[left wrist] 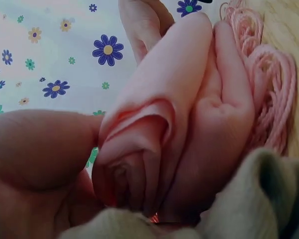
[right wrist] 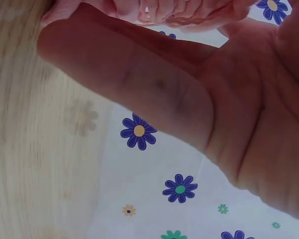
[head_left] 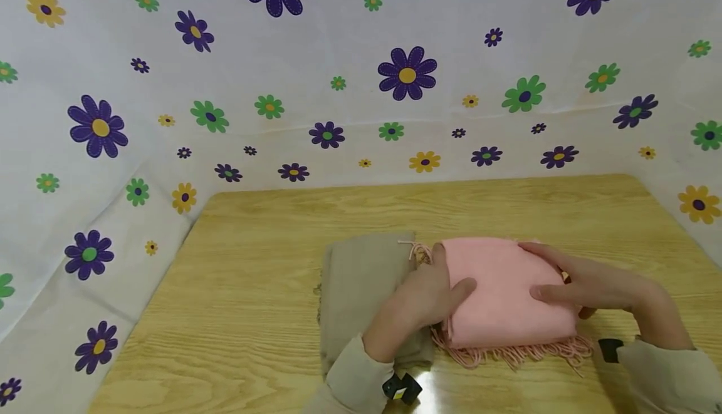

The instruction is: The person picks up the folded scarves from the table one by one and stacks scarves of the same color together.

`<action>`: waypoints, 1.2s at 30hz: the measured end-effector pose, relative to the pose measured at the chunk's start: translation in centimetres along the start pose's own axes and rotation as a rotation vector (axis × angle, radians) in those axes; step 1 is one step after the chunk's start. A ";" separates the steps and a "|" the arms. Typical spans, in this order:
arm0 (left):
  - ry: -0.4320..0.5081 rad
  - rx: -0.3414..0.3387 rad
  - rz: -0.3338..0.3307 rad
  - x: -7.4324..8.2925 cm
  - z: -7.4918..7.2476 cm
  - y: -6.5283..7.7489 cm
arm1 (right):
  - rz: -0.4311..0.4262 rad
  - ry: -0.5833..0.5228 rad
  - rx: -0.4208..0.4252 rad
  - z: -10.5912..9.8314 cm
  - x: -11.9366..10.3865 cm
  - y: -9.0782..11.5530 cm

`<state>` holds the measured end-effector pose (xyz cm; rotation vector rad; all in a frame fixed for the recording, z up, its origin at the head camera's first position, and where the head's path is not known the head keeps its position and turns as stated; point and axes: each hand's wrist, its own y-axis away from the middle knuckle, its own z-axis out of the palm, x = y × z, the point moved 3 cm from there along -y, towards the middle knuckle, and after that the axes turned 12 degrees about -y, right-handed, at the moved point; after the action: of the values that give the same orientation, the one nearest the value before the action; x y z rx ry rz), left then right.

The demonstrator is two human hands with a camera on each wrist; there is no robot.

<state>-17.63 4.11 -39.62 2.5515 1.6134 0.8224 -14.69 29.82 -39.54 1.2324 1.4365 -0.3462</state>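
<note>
A folded pink scarf (head_left: 502,295) with twisted fringe lies right of the middle of the table. My left hand (head_left: 430,294) grips its left side, thumb on top and fingers around the far edge. In the left wrist view, the stacked layers of the scarf (left wrist: 144,134) show beside the thumb. At the opposite side, my right hand (head_left: 600,284) holds the scarf, its thumb lying on top and other fingers at the far and right edges. A folded grey-green scarf (head_left: 361,289) lies flat just left of the pink one, partly hidden under my left arm.
A wood-grain table (head_left: 237,314) carries both scarves. White cloth printed with flowers (head_left: 338,38) stands behind the table and along its sides. Dark straps with small devices (head_left: 402,389) sit at the sleeve cuffs.
</note>
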 end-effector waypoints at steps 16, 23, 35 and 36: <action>0.061 0.028 0.088 0.5 1.6 -1.7 | -0.197 0.170 -0.022 0.8 0.4 -0.5; 0.149 0.041 0.111 -0.9 1.3 -2.3 | -0.181 0.153 -0.002 1.0 0.2 -1.6; 0.193 0.030 0.095 -2.2 0.4 -3.0 | -0.068 0.089 0.041 1.2 0.4 -3.3; 0.198 0.030 0.093 -2.3 0.4 -3.1 | -0.073 0.089 0.044 1.2 0.4 -3.5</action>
<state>-20.81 3.66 -41.79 2.6588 1.5754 1.0985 -16.84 27.66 -41.72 1.2466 1.5605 -0.3778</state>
